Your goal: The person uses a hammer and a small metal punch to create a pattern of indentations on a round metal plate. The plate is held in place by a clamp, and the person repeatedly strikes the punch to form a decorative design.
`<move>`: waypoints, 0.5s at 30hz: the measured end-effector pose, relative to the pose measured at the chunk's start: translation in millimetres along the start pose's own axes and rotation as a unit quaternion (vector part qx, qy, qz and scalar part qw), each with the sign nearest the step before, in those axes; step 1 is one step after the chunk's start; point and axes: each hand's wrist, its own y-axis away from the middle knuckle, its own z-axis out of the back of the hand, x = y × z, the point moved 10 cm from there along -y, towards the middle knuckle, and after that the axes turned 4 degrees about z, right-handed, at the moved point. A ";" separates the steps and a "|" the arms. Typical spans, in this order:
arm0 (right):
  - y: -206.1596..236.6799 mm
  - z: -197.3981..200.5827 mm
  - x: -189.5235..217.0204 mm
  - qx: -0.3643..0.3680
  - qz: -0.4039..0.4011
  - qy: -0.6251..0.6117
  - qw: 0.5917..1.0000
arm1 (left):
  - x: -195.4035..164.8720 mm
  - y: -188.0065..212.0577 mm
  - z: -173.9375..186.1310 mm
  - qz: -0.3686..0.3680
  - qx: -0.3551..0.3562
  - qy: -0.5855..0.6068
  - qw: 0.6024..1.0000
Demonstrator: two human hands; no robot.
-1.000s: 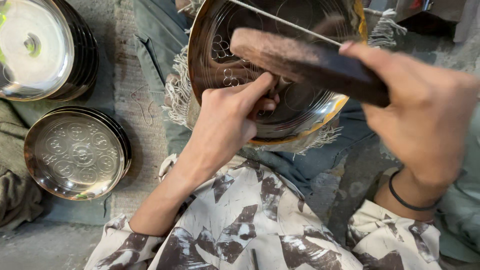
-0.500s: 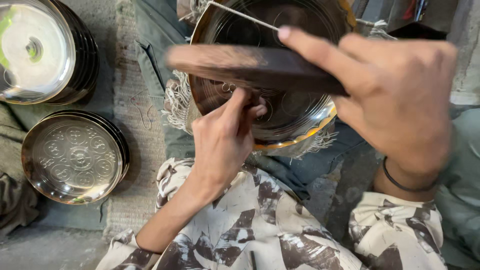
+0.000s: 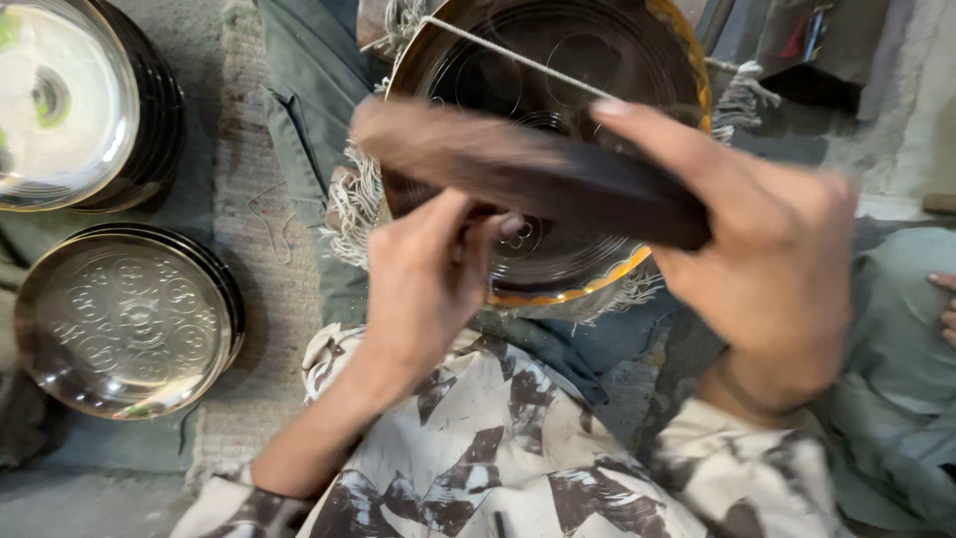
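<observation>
Where the view begins at the far left, two stacks of round metal plates sit on the grey ground: a plain polished stack (image 3: 60, 100) at the upper corner, and below it one engraved stack (image 3: 124, 319) whose top plate bears circular patterns. How many plates each stack holds cannot be told. A strip of woven mat (image 3: 264, 299) runs between these stacks and the person's lap.

Next comes the left hand (image 3: 423, 284), its fingers pressed together and pinched on something small and thin against the inside of one large dark metal plate (image 3: 597, 60); what it pinches is hidden by the fingers. That plate rests tilted on a frayed cloth (image 3: 354, 204) over the lap, shows a golden scalloped rim (image 3: 588, 289) at its lower edge, and has one thin string (image 3: 518, 60) stretched across its face.

Over the plate lies one dark wooden mallet (image 3: 538, 179), blurred, its length running from above the left hand to the right hand (image 3: 777, 269), which is wrapped around its right end. At the far right edge, a few fingertips (image 3: 946, 304) of another person show.
</observation>
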 end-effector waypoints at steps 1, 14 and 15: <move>14.2 -2.2 -10.9 -0.028 -0.063 -0.056 0.996 | -3.7 -5.2 2.5 -0.025 0.013 0.037 0.999; 168.5 -88.3 -33.8 -0.373 -0.337 -0.425 0.753 | -53.0 -62.3 -80.9 -0.294 0.408 -0.003 0.864; 169.0 -91.4 -28.9 -0.373 -0.321 -0.431 0.756 | -53.1 -62.9 -84.8 -0.299 0.426 0.006 0.854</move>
